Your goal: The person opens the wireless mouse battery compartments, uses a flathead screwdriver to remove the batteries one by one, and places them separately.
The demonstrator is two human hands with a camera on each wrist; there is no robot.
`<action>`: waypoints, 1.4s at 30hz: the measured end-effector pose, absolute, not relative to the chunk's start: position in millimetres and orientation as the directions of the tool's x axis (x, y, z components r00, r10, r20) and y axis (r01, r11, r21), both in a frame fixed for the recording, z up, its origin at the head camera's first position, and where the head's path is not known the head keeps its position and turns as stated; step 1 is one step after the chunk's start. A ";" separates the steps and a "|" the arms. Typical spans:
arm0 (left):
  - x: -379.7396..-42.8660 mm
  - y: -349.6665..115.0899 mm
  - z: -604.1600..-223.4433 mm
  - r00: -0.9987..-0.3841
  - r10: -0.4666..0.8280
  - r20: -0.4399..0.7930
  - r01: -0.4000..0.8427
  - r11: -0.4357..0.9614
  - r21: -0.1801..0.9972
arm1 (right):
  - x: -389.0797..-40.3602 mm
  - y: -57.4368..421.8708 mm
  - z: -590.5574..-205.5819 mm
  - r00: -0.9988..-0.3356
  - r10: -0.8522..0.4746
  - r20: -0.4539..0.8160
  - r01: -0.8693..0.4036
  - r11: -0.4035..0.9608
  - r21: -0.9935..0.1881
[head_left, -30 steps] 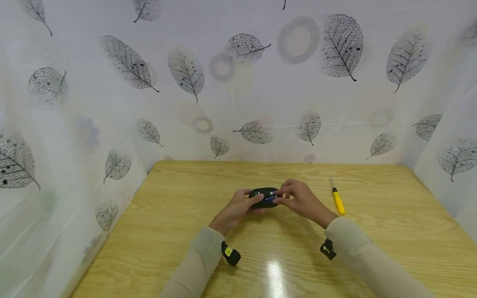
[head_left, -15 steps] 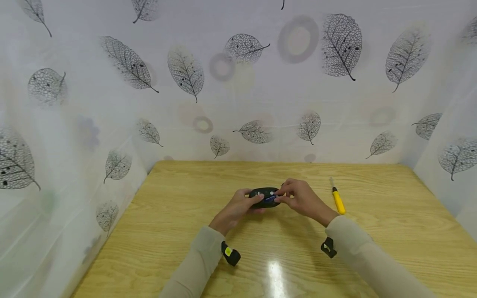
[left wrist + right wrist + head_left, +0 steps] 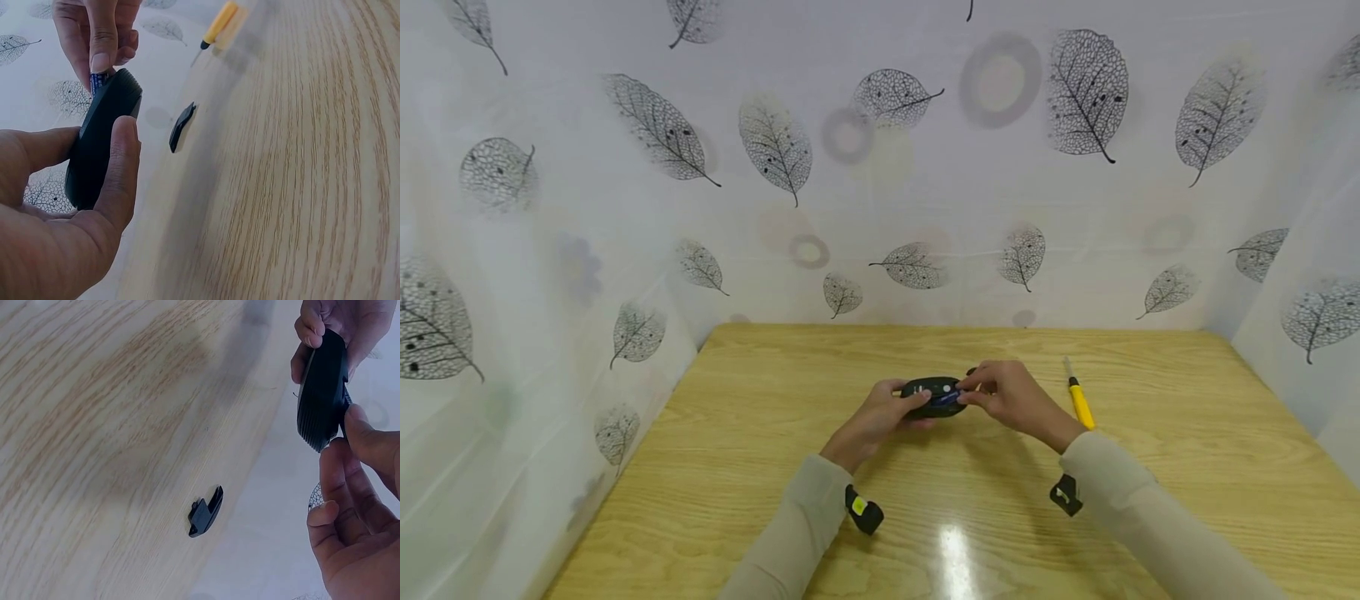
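My left hand point(image 3: 880, 412) grips a black computer mouse point(image 3: 917, 387), its underside up, thumb across it. A blue battery point(image 3: 950, 398) sits at the open compartment of the mouse. My right hand point(image 3: 1013, 402) pinches the battery's right end between thumb and fingers. In the left wrist view, part of the battery point(image 3: 97, 82) sticks out beside the far end of the mouse point(image 3: 100, 140), under the right thumb. The right wrist view shows the ribbed side of the mouse point(image 3: 320, 394) and my right fingertips at its end; the battery is mostly hidden there.
A small black cover piece point(image 3: 203, 515) lies on the wooden table point(image 3: 760, 467) beyond the mouse. To the right of my right hand lies a screwdriver point(image 3: 1080, 404) with a yellow handle. A curtain with leaf prints point(image 3: 910, 167) surrounds the table's back and sides.
My right hand has shifted slightly to the right, and the end of the battery in its fingers appears to have moved with it. The left hand and the mouse have barely moved.
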State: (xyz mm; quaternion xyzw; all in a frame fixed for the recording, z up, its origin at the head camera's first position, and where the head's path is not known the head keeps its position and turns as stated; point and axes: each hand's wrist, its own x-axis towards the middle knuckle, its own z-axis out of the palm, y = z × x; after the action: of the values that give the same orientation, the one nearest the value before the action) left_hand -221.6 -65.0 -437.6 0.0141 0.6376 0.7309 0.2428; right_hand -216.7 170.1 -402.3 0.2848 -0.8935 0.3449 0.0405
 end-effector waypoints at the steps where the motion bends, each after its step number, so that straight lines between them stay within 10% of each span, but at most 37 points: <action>1: -221.7 -65.1 -437.5 -0.882 0.372 -0.289 -0.337 -0.069 0.939 | -216.7 170.6 -401.9 -0.836 -0.478 0.270 -0.536 0.600 -0.594; 42: -221.2 -73.7 -443.3 -0.893 0.357 -0.274 -0.306 -0.034 0.951 | -227.6 245.6 -413.4 -0.960 -0.245 0.133 -0.276 0.763 -0.585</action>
State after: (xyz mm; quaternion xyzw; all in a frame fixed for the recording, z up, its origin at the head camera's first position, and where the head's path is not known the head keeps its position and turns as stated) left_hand -221.2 -73.7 -443.3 0.0195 0.6557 0.7187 0.2305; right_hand -227.6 245.6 -413.4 0.1389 -0.9385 0.3151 0.0244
